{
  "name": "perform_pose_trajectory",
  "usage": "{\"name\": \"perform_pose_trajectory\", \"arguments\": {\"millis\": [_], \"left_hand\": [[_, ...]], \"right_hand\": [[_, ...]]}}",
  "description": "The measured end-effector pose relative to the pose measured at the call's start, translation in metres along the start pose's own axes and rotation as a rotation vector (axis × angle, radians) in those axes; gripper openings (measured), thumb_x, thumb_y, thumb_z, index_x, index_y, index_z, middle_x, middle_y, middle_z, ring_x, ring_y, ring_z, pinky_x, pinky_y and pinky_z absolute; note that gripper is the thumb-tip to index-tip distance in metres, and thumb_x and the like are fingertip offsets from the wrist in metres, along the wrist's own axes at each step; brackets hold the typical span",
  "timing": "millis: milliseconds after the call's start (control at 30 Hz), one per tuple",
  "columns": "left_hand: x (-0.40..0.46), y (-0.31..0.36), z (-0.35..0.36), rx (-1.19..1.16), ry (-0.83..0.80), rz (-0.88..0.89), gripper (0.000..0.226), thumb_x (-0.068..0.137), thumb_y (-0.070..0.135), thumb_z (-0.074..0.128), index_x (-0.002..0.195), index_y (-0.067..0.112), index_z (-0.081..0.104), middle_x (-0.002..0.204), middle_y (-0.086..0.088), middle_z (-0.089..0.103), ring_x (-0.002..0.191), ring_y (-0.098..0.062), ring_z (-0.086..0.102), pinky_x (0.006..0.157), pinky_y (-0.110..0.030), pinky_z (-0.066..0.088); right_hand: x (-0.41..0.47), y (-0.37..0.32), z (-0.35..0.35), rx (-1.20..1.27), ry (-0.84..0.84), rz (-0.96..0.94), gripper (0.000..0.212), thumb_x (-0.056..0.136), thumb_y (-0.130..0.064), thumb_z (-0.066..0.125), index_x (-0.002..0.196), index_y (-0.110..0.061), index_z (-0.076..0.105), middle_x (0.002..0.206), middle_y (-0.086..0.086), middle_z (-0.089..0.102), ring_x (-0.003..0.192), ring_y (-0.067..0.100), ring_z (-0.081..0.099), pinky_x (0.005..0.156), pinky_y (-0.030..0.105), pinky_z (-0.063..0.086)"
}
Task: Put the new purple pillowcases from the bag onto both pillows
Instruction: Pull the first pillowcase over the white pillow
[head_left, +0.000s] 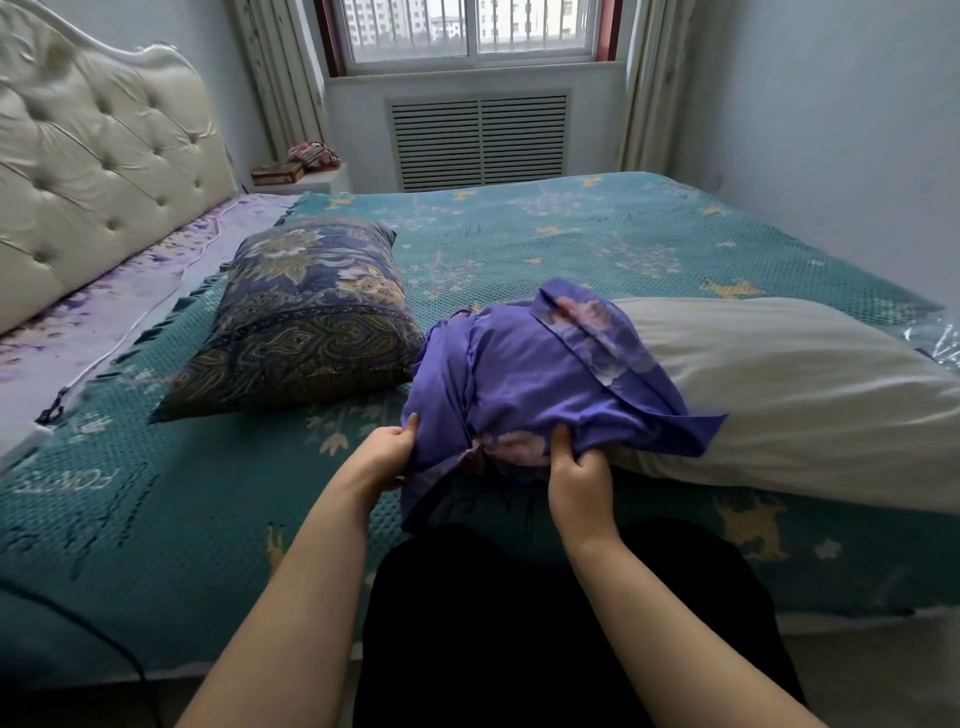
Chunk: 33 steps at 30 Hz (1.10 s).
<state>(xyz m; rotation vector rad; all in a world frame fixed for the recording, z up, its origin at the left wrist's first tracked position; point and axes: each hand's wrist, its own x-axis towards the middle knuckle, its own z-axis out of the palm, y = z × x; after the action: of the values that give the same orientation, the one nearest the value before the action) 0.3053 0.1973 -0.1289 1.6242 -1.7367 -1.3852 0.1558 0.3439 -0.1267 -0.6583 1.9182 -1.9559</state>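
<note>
A bare white pillow (779, 395) lies across the bed at the right. Its left end is covered by a bunched purple pillowcase (524, 379) with pink flowers. My left hand (387, 452) grips the pillowcase's loose left edge. My right hand (579, 467) grips the bunched fabric at the pillow's near side. A second pillow (306, 317) in a dark blue floral case lies to the left, near the headboard. A clear plastic bag (943, 343) peeks out at the far right edge, behind the white pillow.
The bed carries a teal patterned cover (571, 234) and has a tufted cream headboard (98, 156) at the left. A nightstand (296, 176) with small items stands by the window. A wall runs along the right side. My dark-clad legs (545, 623) are against the bed's near edge.
</note>
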Motion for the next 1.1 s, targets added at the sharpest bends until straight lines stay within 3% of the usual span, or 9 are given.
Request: {"name": "perform_pose_trajectory", "arguments": {"millis": [133, 267, 400, 500, 667, 800, 900, 1000, 1100], "left_hand": [[0.004, 0.006, 0.005, -0.073, 0.052, 0.15, 0.032, 0.098, 0.03, 0.047, 0.073, 0.012, 0.056, 0.067, -0.007, 0.048, 0.061, -0.016, 0.04, 0.055, -0.029, 0.029], [-0.001, 0.018, 0.011, -0.258, 0.177, 0.236, 0.025, 0.099, 0.02, 0.044, 0.086, 0.006, 0.06, 0.077, -0.006, 0.055, 0.07, -0.015, 0.045, 0.061, -0.028, 0.036], [0.009, 0.034, -0.007, -0.517, 0.314, 0.237, 0.03, 0.101, 0.018, 0.041, 0.103, -0.004, 0.06, 0.082, -0.01, 0.057, 0.078, -0.019, 0.049, 0.068, -0.029, 0.039], [0.017, 0.047, -0.021, -0.548, 0.397, 0.164, 0.032, 0.102, 0.023, 0.038, 0.107, -0.001, 0.06, 0.085, -0.009, 0.056, 0.082, -0.02, 0.049, 0.071, -0.028, 0.038], [0.022, 0.045, -0.02, -0.586, 0.484, 0.098, 0.031, 0.101, 0.022, 0.041, 0.097, 0.0, 0.062, 0.083, -0.005, 0.052, 0.08, -0.02, 0.047, 0.065, -0.026, 0.036], [0.017, 0.033, -0.004, -0.415, 0.473, 0.101, 0.032, 0.1, 0.021, 0.04, 0.1, -0.003, 0.061, 0.089, -0.015, 0.059, 0.08, -0.023, 0.048, 0.069, -0.028, 0.036], [0.014, 0.019, -0.011, -0.131, 0.371, 0.032, 0.037, 0.1, 0.025, 0.04, 0.103, -0.005, 0.061, 0.108, -0.024, 0.061, 0.1, -0.035, 0.057, 0.079, -0.034, 0.041], [0.003, 0.023, -0.017, 0.219, 0.498, 0.059, 0.035, 0.094, 0.032, 0.052, 0.108, 0.001, 0.063, 0.12, -0.027, 0.057, 0.114, -0.041, 0.052, 0.093, -0.038, 0.042], [-0.019, 0.047, -0.004, 0.378, 0.449, 0.268, 0.043, 0.094, 0.047, 0.045, 0.106, 0.008, 0.058, 0.117, -0.022, 0.058, 0.111, -0.04, 0.053, 0.092, -0.042, 0.042]], "right_hand": [[0.002, 0.003, 0.009, -0.015, -0.235, 0.014, 0.028, 0.077, -0.03, 0.077, 0.087, -0.005, 0.072, 0.088, 0.003, 0.072, 0.088, 0.013, 0.068, 0.08, 0.023, 0.052], [0.009, -0.003, 0.021, -0.022, -0.33, 0.011, 0.015, 0.077, -0.022, 0.076, 0.085, -0.009, 0.073, 0.088, -0.001, 0.072, 0.088, 0.012, 0.067, 0.086, 0.031, 0.05], [0.019, -0.02, 0.024, -0.12, -0.172, -0.137, 0.021, 0.092, -0.009, 0.055, 0.108, 0.003, 0.063, 0.11, 0.008, 0.062, 0.106, 0.013, 0.052, 0.083, 0.02, 0.036], [0.035, -0.027, 0.0, -0.239, -0.065, -0.142, 0.037, 0.097, -0.01, 0.033, 0.107, 0.011, 0.062, 0.111, 0.025, 0.063, 0.106, 0.031, 0.058, 0.087, 0.033, 0.036], [0.116, -0.021, -0.117, -0.158, 0.422, 0.181, 0.036, 0.084, -0.009, 0.048, 0.116, -0.002, 0.061, 0.117, 0.024, 0.061, 0.107, 0.038, 0.059, 0.092, 0.047, 0.046], [0.117, -0.013, -0.143, -0.249, 0.431, 0.209, 0.033, 0.086, -0.005, 0.049, 0.117, 0.0, 0.059, 0.118, 0.027, 0.06, 0.109, 0.042, 0.057, 0.093, 0.046, 0.044], [0.104, -0.025, -0.142, -0.292, 0.578, 0.013, 0.034, 0.077, -0.002, 0.056, 0.109, 0.006, 0.057, 0.113, 0.03, 0.058, 0.109, 0.045, 0.053, 0.094, 0.044, 0.038], [0.093, -0.061, -0.127, -0.251, 0.802, -0.526, 0.036, 0.067, 0.003, 0.052, 0.103, 0.008, 0.054, 0.102, 0.027, 0.055, 0.099, 0.038, 0.049, 0.092, 0.041, 0.037], [0.084, -0.103, -0.089, -0.44, 0.57, -0.826, 0.03, 0.075, -0.003, 0.052, 0.105, -0.002, 0.057, 0.105, 0.015, 0.058, 0.103, 0.028, 0.051, 0.097, 0.037, 0.035]]}}
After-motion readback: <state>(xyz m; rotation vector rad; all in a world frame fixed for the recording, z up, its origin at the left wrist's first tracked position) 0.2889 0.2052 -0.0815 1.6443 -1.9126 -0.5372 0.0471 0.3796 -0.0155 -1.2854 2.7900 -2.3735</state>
